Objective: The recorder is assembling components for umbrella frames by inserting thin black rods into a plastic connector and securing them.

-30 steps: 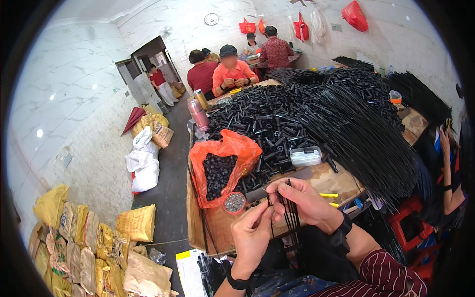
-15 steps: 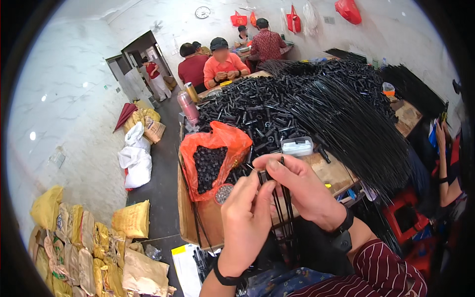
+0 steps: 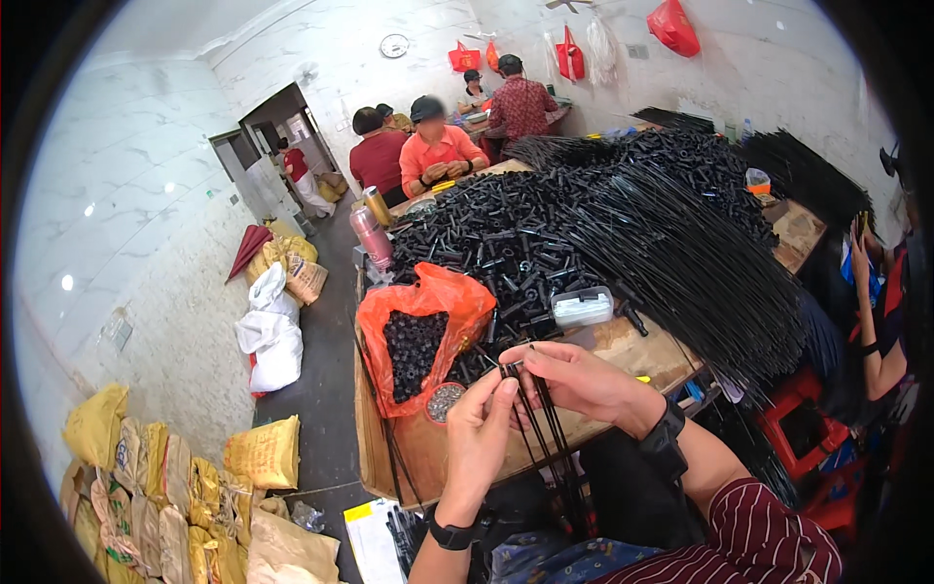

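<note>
My left hand (image 3: 478,428) and my right hand (image 3: 595,386) meet above the table's near edge, fingers closed. Several thin black rods (image 3: 555,438) run from between them down toward my lap. My right hand grips these rods close to their upper ends. The left thumb and fingertips pinch at the top of one rod; any small part there is too small to make out. Just beyond my left hand are an orange plastic bag (image 3: 467,297) full of small black parts and a round dish (image 3: 445,401) of small metal pieces. A clear plastic box (image 3: 583,307) lies past my right hand.
Black tubular parts (image 3: 467,229) heap the wooden table (image 3: 632,341), with long black rods (image 3: 681,263) stacked right. A pink thermos (image 3: 370,237) stands at the left edge. Coworkers sit beyond; another person's arm (image 3: 871,311) shows right, near a red stool (image 3: 798,423). Sacks (image 3: 175,487) line the left floor.
Both hands have dropped lower in view, with the rods still held between them. The view has shifted slightly. The person in the doorway has turned and bent forward.
</note>
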`<state>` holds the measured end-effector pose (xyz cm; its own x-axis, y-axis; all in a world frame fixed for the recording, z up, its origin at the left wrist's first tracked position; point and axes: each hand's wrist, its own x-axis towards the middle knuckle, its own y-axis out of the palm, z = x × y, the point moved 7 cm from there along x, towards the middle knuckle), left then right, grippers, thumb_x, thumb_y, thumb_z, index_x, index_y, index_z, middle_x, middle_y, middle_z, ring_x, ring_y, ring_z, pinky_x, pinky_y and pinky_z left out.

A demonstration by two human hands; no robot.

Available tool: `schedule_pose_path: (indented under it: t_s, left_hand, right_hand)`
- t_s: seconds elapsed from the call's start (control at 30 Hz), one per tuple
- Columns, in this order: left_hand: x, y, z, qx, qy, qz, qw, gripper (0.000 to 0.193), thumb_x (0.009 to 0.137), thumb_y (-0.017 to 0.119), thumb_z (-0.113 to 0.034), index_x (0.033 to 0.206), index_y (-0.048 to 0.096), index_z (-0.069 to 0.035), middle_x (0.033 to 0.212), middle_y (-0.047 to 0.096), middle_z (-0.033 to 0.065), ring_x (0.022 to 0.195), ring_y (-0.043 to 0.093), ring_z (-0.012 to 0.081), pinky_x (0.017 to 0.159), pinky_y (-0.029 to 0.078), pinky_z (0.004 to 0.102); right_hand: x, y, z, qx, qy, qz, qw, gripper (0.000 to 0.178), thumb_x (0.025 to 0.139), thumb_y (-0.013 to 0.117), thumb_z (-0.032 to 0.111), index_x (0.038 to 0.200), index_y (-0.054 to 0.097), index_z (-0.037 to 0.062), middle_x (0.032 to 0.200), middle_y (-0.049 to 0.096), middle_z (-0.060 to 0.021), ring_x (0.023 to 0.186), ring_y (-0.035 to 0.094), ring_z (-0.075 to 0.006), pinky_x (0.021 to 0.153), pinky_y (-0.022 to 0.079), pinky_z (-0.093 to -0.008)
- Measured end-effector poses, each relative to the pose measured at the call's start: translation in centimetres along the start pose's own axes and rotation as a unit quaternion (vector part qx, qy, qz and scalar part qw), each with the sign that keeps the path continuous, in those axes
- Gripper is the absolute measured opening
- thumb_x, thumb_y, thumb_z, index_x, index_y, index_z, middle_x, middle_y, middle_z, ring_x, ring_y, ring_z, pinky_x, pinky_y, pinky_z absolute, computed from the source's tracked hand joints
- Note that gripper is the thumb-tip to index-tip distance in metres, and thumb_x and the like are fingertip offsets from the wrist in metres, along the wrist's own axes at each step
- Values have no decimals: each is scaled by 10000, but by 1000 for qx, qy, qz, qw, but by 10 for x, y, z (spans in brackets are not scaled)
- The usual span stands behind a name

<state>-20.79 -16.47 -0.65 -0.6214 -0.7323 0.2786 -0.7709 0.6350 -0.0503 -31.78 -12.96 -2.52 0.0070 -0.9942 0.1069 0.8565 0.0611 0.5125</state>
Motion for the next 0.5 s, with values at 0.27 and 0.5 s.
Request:
schedule_pose_path:
  t_s: [0.27,0.5]
  left_hand:
    - [-5,0,-6,140,101,-49,984,180,987,436,-86,1061,561,20,784,590,7,672,527,67,605,430,217]
    - [-9,1,-6,66,61,-43,995,250,964,509,-83,1191,512,22,873,599,16,773,542,55,679,441,197]
  right_hand:
    - [-1,1,12,-157,-31,19,987,291,958,562,220,1179,595,32,839,617,16,778,568,-60,725,476,-237]
    - [-2,-2,16,-146,-42,1,988,196,904,642,149,1069,647,43,827,624,45,749,552,-25,668,448,-201]
